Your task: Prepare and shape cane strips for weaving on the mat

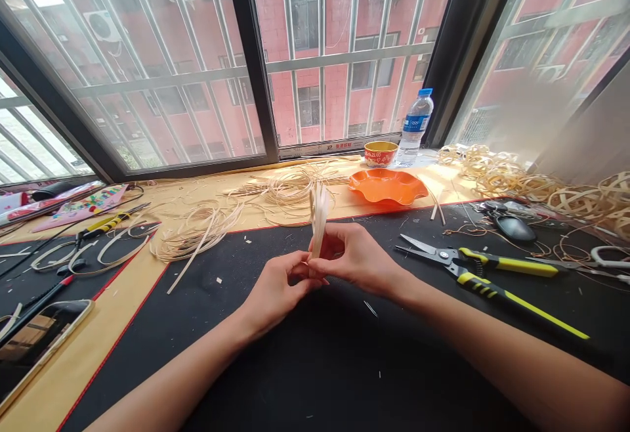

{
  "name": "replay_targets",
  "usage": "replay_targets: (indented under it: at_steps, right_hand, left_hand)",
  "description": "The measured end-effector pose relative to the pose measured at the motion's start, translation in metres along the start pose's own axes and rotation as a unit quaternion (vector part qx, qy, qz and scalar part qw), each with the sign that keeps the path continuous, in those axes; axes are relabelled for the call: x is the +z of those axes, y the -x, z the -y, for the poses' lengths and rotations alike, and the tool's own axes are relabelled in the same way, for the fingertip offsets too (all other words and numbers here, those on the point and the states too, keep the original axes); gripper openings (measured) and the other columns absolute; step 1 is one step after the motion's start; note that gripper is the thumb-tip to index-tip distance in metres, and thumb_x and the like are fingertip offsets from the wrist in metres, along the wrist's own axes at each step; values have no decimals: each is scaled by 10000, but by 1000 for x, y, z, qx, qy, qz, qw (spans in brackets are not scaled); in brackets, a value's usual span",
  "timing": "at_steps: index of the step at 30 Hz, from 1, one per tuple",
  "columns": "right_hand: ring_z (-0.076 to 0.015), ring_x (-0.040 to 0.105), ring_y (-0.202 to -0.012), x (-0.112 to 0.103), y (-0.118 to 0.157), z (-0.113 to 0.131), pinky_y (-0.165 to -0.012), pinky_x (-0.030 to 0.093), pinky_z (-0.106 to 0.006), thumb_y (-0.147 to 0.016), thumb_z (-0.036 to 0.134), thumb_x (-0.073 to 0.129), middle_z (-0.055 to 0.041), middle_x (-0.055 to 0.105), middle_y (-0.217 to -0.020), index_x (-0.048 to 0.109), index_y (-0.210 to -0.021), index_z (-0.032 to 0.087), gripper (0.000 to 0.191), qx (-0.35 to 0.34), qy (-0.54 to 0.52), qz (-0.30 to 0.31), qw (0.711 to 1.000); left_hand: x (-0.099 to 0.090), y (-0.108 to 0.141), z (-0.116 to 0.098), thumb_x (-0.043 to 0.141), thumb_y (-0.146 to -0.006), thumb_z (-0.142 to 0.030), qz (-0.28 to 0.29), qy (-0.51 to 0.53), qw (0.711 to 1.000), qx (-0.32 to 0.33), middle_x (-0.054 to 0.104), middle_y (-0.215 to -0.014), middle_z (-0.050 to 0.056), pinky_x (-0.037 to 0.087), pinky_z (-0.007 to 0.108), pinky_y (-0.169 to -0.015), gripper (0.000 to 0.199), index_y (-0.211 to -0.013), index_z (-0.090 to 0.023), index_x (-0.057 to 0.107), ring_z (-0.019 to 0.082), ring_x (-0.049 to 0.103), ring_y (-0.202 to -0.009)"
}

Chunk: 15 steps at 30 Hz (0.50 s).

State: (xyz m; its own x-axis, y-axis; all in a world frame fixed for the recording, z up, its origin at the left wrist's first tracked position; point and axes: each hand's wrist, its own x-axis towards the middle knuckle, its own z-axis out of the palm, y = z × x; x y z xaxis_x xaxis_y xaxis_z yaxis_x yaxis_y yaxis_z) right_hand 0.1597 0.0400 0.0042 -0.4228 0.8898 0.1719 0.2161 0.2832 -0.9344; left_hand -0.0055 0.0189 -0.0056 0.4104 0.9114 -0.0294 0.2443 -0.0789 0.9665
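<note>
A small bundle of pale, flat strips (pixel 319 218) stands upright between my hands, over the black mat (pixel 315 366). My right hand (pixel 357 255) pinches it from the right, thumb in front and fingers behind. Around its lower end, the thumb and fingers of my left hand (pixel 278 287) are closed, with the fingertips of both hands meeting there. The strips fan slightly at the top. What the bundle's bottom looks like is hidden by my fingers.
Yellow-black shears (pixel 445 256) lie with blades apart on the right. Behind are coiled strips (pixel 197 232), an orange wavy dish (pixel 388 186), a red tin (pixel 380 153) and a water bottle (pixel 416 127). A phone (pixel 39 346) and pliers (pixel 105 223) lie left; a mouse (pixel 514 227) lies right.
</note>
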Motion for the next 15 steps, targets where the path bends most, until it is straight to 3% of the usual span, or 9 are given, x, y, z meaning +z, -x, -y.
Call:
replay_targets:
  at_steps: [4,8,12,15]
  right_hand:
    - [-115,557,-606,-2,-2,-1,-559,445,-220,-639,197,680,7,598,-645,599,-718,141,126,10,-25,19,999]
    - [-122,588,-629,-2,0,4,-584,472,-227,-662,228,690,6,618,-667,611,-733,147,133,-20,-79,18,996]
    - [-169,664,-787,-1,1,10,-693,531,-281,-712,216,663,-46,694,-842,593,-843,157,159,-53,-92,-6,994]
    - [-192,687,-881,0,2,12,-777,548,-338,-752,232,650,-81,716,-972,519,-895,177,202,-58,-146,-1,988]
  left_hand:
    - [-5,-1,-6,690,-660,-157,31,14,999,-33,747,-785,54,521,272,-728,164,-819,-120,678,198,690,-797]
    - [-3,2,-11,640,-715,-186,-14,17,1000,-15,727,-698,27,480,216,-496,105,-787,-122,681,130,630,-535]
    - [-1,4,-9,616,-725,-181,-63,15,998,26,705,-662,17,570,285,-630,83,-734,-132,682,167,671,-599]
    - [-5,4,-4,577,-748,-170,-74,-58,993,74,730,-705,31,582,307,-699,128,-728,-149,702,199,699,-686]
